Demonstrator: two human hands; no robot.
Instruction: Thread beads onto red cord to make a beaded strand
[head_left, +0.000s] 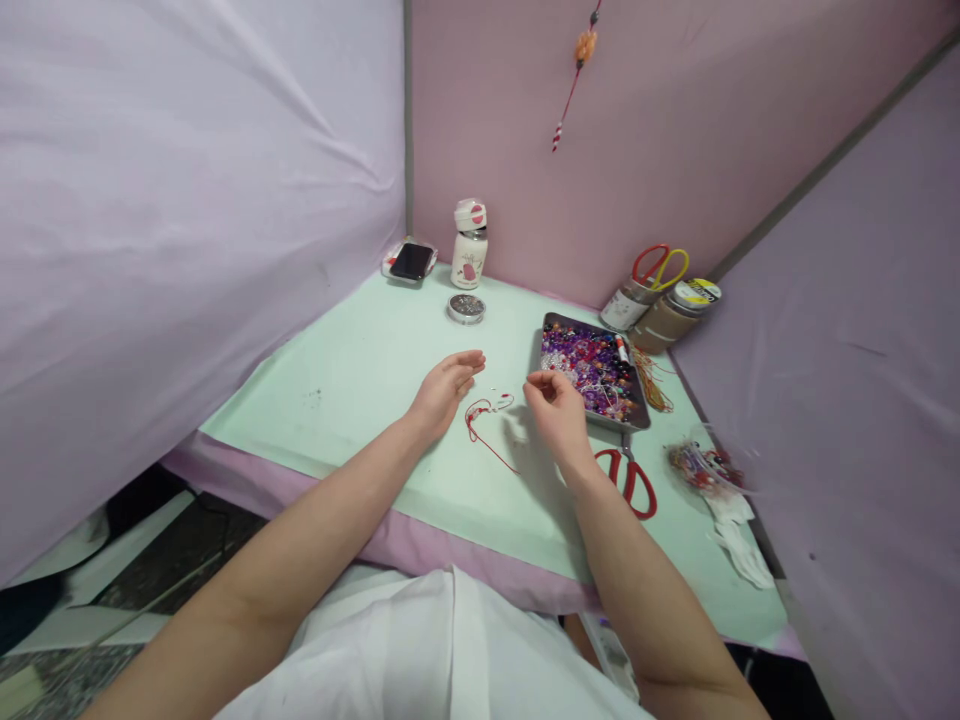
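Note:
My left hand (pixel 446 388) rests on the pale green table (pixel 352 380) with its fingers stretched out and slightly curved, holding nothing I can see. A red cord (pixel 484 425) with a few small beads lies just right of it. My right hand (pixel 555 408) hovers beside the cord, fingers curled into a loose pinch; what they hold, if anything, is too small to make out. Directly behind the right hand stands a metal tray (pixel 551 325) filled with purple, pink and dark beads.
Red-handled scissors (pixel 630 480) lie by my right wrist. A phone (pixel 411 261), a white bottle (pixel 469 245) and a small round tin (pixel 466 307) sit at the back. Jars with scissors (pixel 660 265), a beaded bundle (pixel 701 468) and white cloth (pixel 739 540) lie right. Fabric walls enclose the table.

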